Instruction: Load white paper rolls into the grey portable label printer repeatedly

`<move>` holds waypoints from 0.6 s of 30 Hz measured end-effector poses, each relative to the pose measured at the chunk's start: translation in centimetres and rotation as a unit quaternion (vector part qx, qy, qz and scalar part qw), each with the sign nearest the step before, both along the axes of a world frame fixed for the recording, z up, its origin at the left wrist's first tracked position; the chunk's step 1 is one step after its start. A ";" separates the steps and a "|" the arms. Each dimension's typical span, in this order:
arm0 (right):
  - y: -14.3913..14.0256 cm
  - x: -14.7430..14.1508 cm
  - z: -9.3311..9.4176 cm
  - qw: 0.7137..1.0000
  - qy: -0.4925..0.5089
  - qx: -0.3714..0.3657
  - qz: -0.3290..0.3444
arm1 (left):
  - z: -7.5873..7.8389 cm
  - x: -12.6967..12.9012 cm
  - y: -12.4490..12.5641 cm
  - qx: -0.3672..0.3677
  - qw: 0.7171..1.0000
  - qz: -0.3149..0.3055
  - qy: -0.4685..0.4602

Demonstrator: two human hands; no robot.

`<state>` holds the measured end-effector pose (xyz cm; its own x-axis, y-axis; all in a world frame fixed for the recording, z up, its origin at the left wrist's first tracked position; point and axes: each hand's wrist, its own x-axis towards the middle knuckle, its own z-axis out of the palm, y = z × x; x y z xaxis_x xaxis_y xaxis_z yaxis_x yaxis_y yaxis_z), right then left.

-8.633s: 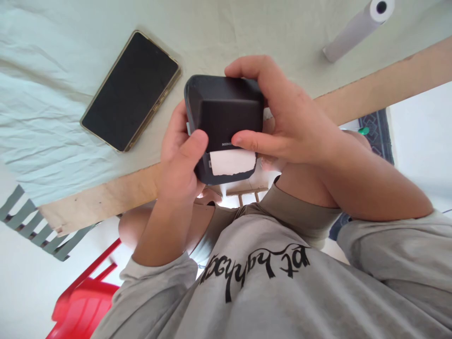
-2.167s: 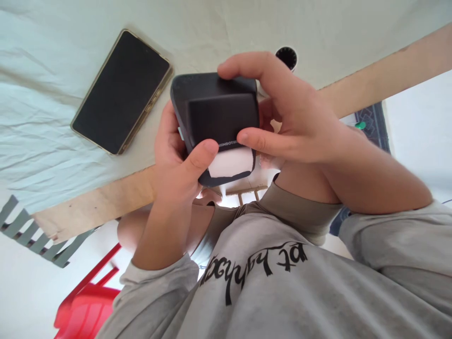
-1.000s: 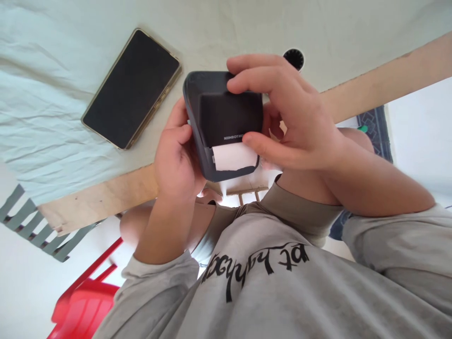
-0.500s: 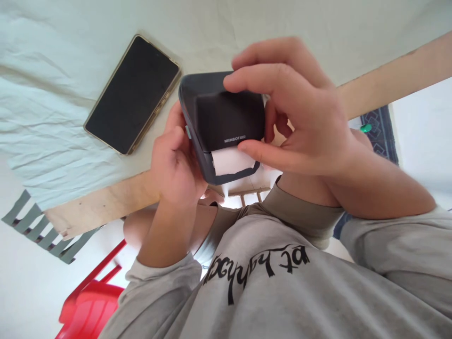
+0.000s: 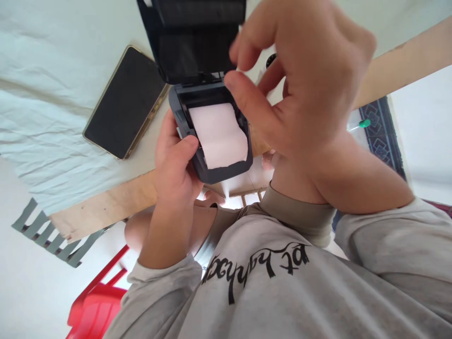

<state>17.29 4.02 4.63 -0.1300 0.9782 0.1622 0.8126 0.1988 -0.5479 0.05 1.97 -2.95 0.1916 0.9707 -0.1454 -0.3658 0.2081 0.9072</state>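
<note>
At the far left a grey slatted piece (image 5: 45, 230) hung off the near edge of the table (image 5: 102, 207), and a red plastic chair (image 5: 93, 306) showed below it. On the pale cloth (image 5: 45, 127) covering the table lay a black smartphone (image 5: 125, 101), screen dark, just left of the hands and apart from them.

The left hand (image 5: 174, 165) was closed around the dark label printer (image 5: 212, 136), gripping its left side with the thumb pressed on the front rim and the fingers wrapped behind (hidden from view). The printer was held up in the air near the chest, above the table's near edge. Its lid (image 5: 194, 40) stood swung open and away, and the white paper roll (image 5: 219, 134) sat exposed in the bay, its loose end lying toward the near lip.

The right hand (image 5: 303, 89) hovered just right of the printer and over it, fingers loosely spread and curled, holding nothing; its thumb tip lay at the bay's right wall, though actual contact could not be told because of blur.
</note>
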 end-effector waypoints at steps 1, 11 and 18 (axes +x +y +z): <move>-0.1 -0.2 0.2 0.999 -0.049 0.002 0.002 | -0.2 -0.3 0.0 0.012 1.000 0.023 -0.011; 0.4 -0.5 0.7 0.967 -0.203 -0.104 0.116 | -0.5 -0.7 -0.3 0.048 0.999 0.023 -0.006; 0.1 2.0 0.5 0.973 0.139 -0.091 0.161 | -1.9 -0.6 -0.1 0.068 0.997 0.016 -0.040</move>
